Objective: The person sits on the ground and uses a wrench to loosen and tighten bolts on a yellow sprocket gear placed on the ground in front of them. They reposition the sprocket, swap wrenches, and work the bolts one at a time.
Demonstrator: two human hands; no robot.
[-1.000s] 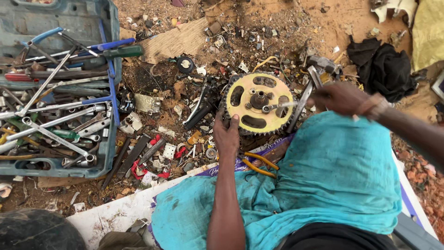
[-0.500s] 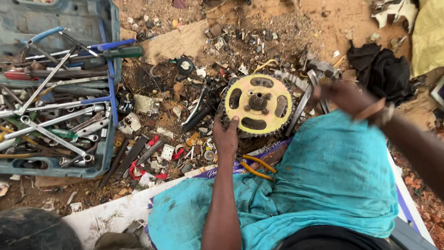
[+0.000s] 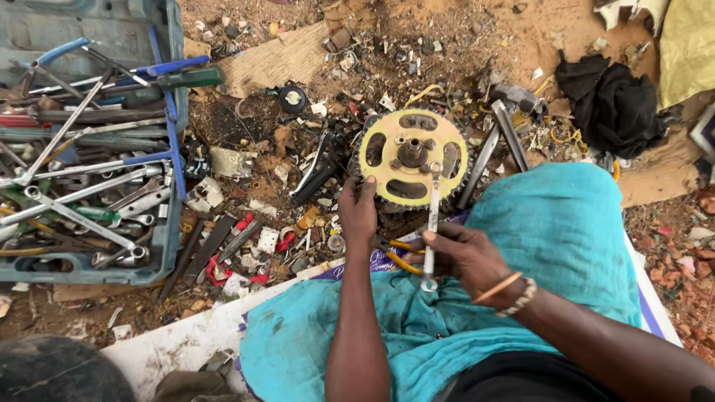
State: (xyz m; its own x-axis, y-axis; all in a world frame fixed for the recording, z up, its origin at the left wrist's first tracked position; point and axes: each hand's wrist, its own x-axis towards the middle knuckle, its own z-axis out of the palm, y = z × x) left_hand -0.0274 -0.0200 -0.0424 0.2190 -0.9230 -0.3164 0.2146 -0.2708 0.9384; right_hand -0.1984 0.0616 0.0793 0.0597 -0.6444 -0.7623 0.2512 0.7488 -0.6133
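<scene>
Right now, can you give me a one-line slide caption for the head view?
Left hand steadies a yellow toothed metal sprocket on littered ground while right hand holds a slim silver wrench against it.

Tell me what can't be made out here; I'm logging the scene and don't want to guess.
- Head view: the sprocket has its near-left rim covered by the left hand.
- Wrench: its shaft passes inside the right hand, so the grip is hidden.
- Pliers: only orange handles show, between the two hands.
- Toolbox: cut off by the left edge.
- Small ground scraps: too small to identify.
</scene>
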